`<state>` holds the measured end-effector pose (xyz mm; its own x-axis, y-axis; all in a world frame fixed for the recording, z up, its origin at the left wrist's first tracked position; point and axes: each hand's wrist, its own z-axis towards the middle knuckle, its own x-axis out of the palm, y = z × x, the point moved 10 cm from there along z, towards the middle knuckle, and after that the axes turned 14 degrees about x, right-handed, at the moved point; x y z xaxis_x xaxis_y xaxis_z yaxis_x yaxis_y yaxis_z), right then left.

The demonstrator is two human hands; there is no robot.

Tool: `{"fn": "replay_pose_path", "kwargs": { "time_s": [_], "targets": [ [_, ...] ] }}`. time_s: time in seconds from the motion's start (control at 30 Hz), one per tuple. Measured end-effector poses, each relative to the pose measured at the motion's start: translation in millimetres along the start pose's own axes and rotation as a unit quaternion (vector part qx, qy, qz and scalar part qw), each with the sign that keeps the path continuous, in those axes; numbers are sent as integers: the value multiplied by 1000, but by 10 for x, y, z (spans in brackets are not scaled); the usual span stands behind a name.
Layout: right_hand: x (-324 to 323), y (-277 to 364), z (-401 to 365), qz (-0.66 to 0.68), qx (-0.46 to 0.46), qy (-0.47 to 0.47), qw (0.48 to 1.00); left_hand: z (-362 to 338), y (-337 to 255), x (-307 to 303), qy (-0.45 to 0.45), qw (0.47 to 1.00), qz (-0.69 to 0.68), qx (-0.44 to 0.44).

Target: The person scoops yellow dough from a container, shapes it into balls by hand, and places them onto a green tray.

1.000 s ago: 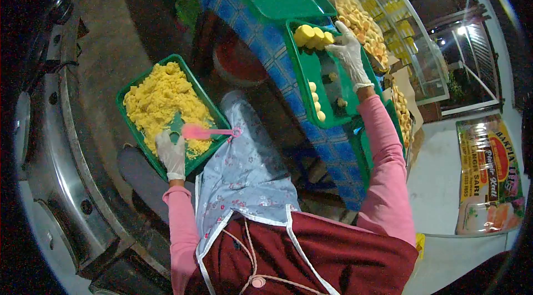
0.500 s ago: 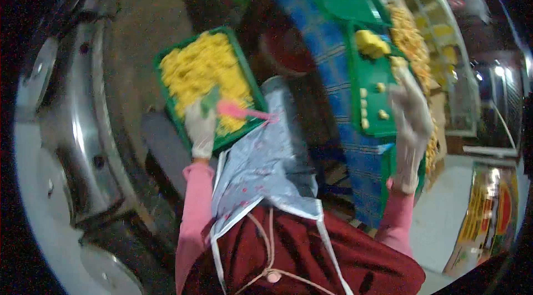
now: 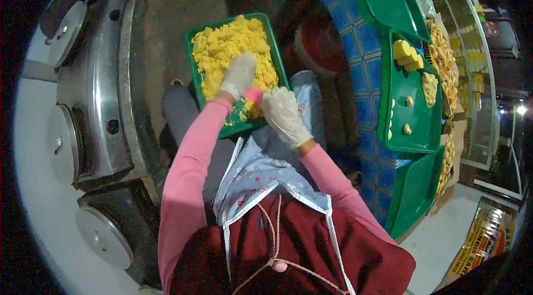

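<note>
A green tray (image 3: 283,70) full of crumbly yellow mixture (image 3: 222,42) rests across the lap. My gloved left hand (image 3: 240,76) is over the mixture, pressed on or into it; its fingers are blurred. At the tray's right edge, my gloved right hand (image 3: 284,116) has its fingers closed round the handle end of a pink spatula (image 3: 254,94). The spatula's head points left, over the crumbs near the tray's front. The two hands are close together but apart.
On the right, a blue-checked surface (image 3: 361,62) bears another green tray (image 3: 383,101) with yellow blocks (image 3: 407,55) and small pale dough pieces (image 3: 409,101). Many golden pieces (image 3: 442,59) lie beyond it. Metal equipment (image 3: 102,95) with round lids (image 3: 61,142) stands on the left.
My right hand has come left from the side tray to the pink spatula. My left hand has moved up over the mixture; the green item by it no longer shows. The view has shifted.
</note>
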<state>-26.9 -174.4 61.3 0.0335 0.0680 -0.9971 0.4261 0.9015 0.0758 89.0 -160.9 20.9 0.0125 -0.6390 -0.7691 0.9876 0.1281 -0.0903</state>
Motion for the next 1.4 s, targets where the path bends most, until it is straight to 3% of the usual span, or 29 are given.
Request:
{"fn": "replay_pose_path", "kwargs": {
  "time_s": [0.07,0.17,0.23,0.27,0.4,0.5,0.63,0.67,0.77,0.97,1.0,1.07,1.13,1.2,1.3,1.4],
  "targets": [
    [254,-12,58,55,38,24,997,38,114,205,148,987,-24,-59],
    [148,-123,49,169,96,70,978,-5,102,127,121,989,-87,-23],
    [-46,-209,-14,184,143,126,964,-217,173,99,151,976,-116,-109],
    [86,-341,-40,192,129,106,967,-350,163,72,167,965,-131,-152],
    [-124,-194,141,251,121,35,960,-657,24,-427,1,959,-105,-262],
    [407,108,349,131,42,21,990,-891,109,-259,23,910,-172,-376],
    [447,362,329,159,11,-10,987,-1203,80,-150,-141,811,-359,-441],
    [497,348,331,147,23,25,989,-1359,96,-103,-156,775,-340,-509],
    [569,340,300,148,6,22,989,-1359,56,-110,-173,686,-409,-576],
    [594,105,264,109,-29,74,991,-1271,102,-276,-107,812,-340,-461],
    [592,-44,276,99,12,106,989,-1264,64,-273,-62,819,-334,-463],
    [116,10,183,65,-12,61,996,-1323,-73,-199,32,823,-321,-467],
    [6,112,104,39,-55,-3,998,-1282,-207,-137,17,849,-293,-438],
    [137,86,110,51,-28,8,998,-1115,-302,-196,22,884,-240,-401],
    [87,87,104,91,1,-1,996,-1078,-252,-260,46,879,-225,-418],
    [60,109,91,112,20,-24,993,-1021,-131,-445,-77,874,-229,-422]
  ]
}}
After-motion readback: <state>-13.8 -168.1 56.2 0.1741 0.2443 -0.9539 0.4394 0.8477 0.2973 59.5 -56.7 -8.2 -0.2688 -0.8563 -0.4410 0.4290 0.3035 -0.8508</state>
